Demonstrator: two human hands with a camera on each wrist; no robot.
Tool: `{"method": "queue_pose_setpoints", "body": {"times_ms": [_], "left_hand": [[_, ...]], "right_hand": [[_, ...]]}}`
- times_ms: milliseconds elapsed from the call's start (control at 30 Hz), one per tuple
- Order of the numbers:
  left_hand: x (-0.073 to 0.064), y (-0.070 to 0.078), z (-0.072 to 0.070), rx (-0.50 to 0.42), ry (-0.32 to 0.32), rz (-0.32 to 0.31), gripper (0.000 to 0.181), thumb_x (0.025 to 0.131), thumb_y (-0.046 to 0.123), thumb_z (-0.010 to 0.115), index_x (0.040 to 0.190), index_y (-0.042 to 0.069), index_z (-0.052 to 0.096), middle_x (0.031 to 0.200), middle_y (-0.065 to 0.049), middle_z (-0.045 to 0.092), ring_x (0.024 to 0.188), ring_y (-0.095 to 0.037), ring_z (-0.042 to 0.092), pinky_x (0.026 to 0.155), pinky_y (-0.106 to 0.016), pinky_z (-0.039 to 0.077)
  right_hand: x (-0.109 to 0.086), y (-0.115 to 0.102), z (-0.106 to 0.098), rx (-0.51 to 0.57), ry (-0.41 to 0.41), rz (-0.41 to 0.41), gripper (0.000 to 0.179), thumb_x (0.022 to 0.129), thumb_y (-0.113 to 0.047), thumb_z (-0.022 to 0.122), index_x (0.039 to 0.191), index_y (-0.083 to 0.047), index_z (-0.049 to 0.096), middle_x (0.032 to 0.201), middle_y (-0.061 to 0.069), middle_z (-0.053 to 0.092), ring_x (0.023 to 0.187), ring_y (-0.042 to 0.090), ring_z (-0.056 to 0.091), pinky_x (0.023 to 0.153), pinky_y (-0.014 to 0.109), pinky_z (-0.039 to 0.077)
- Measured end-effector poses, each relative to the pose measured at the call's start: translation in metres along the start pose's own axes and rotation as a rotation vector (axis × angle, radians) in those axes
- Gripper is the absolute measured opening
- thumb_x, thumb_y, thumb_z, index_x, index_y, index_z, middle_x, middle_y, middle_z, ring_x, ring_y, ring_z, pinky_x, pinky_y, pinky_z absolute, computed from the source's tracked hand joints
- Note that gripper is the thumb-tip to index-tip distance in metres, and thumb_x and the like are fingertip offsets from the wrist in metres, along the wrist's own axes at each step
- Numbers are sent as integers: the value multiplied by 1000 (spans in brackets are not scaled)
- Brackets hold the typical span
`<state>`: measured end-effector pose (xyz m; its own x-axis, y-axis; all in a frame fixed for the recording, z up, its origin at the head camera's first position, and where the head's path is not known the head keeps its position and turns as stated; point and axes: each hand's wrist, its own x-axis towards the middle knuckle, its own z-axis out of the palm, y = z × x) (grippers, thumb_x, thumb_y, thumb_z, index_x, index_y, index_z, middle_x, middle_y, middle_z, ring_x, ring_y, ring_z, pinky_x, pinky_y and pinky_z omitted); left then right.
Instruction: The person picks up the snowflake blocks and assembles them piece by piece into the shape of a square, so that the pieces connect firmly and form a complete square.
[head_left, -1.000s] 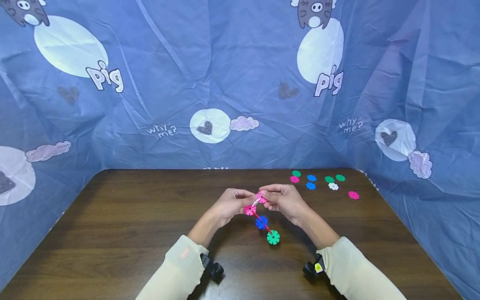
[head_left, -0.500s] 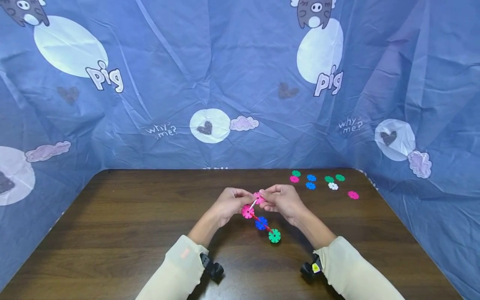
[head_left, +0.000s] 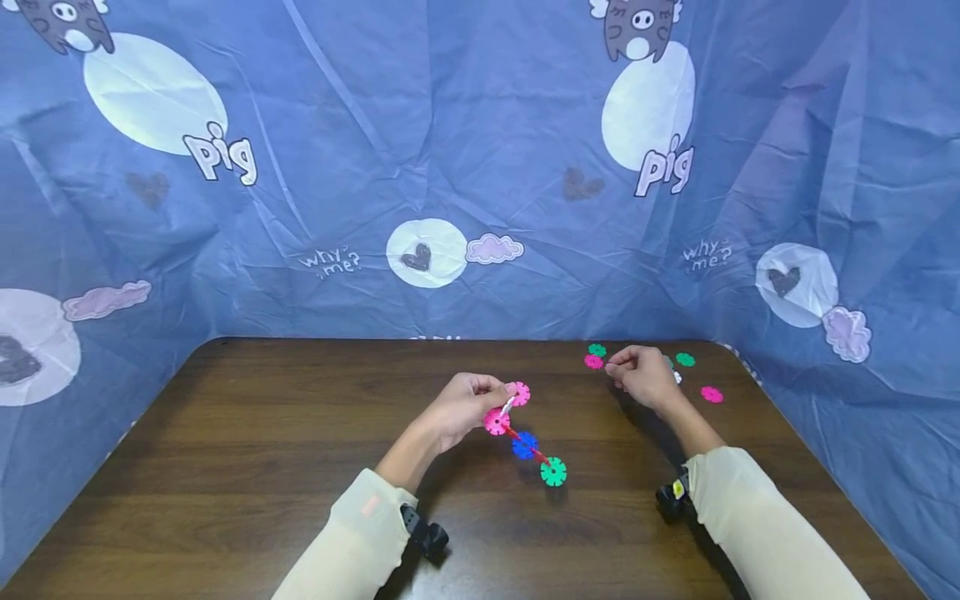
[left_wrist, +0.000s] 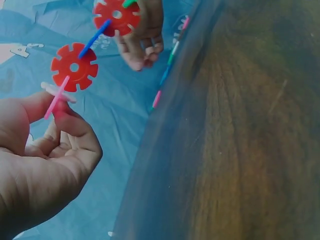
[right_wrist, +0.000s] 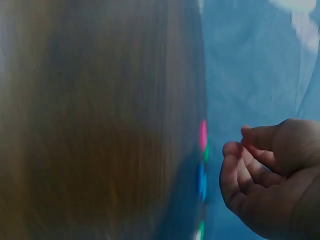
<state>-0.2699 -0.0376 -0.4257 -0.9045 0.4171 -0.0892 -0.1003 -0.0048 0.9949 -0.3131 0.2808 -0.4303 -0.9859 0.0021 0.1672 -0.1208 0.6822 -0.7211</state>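
Observation:
In the head view my left hand (head_left: 461, 408) pinches one end of a chain of slotted plastic discs, near the edge-on white disc (head_left: 507, 406). Two pink discs flank that white one, the upper pink disc (head_left: 519, 393) beyond my fingertips. Farther down the chain come a blue disc (head_left: 525, 445) and a green disc (head_left: 553, 472), joined by edge-on red pieces. The left wrist view shows the red discs (left_wrist: 75, 66) face-on. My right hand (head_left: 647, 375) hovers over the loose discs with loosely bent fingers; the right wrist view (right_wrist: 270, 175) shows nothing held.
Loose discs lie at the table's far right: a pink disc (head_left: 593, 362), a green disc (head_left: 597, 349), another green disc (head_left: 685, 359) and a pink disc (head_left: 712, 394). My right hand covers several others. Behind the brown table (head_left: 262, 433) hangs a blue printed cloth (head_left: 337, 167).
My right hand has let go of the upper pink disc and moved right and away to the loose discs. My left hand stays in place with the chain.

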Motion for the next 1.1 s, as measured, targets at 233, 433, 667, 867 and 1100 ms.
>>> {"method": "queue_pose_setpoints", "body": {"times_ms": [233,433,667,867,1100], "left_hand": [[-1,2,1,-30,-68,9,19,100,7,64,111,-9,66,92,-2,71,76,-12,60,66,-22,53],[0,2,0,-34,-79,12,20,101,6,63,112,-10,66,93,0,70,79,-11,59,66,-22,52],[0,0,-2,-26,-108,5,22,101,7,64,114,-10,66,92,-1,71,74,-11,59,64,-21,51],[-1,0,-3,-34,-104,5,20,100,6,63,114,-9,66,92,-2,71,75,-11,60,64,-22,51],[-3,3,-3,-23,-116,16,24,102,8,62,116,-11,65,92,-3,70,75,-11,60,63,-21,50]], "right_hand": [[13,39,-21,-244,-27,16,24,91,-14,74,99,8,67,87,17,71,82,29,65,74,43,53],[17,50,-24,-243,-61,59,32,89,-21,79,98,8,69,90,17,70,87,32,64,77,43,53],[21,43,-29,-131,-223,95,26,89,-10,76,101,10,63,93,14,65,88,26,58,75,31,47],[21,40,-27,59,-318,81,24,88,2,73,103,9,56,86,5,57,78,16,54,67,24,46],[8,11,-6,324,-341,64,30,96,2,67,121,13,54,92,8,63,84,18,66,77,31,59]]}}
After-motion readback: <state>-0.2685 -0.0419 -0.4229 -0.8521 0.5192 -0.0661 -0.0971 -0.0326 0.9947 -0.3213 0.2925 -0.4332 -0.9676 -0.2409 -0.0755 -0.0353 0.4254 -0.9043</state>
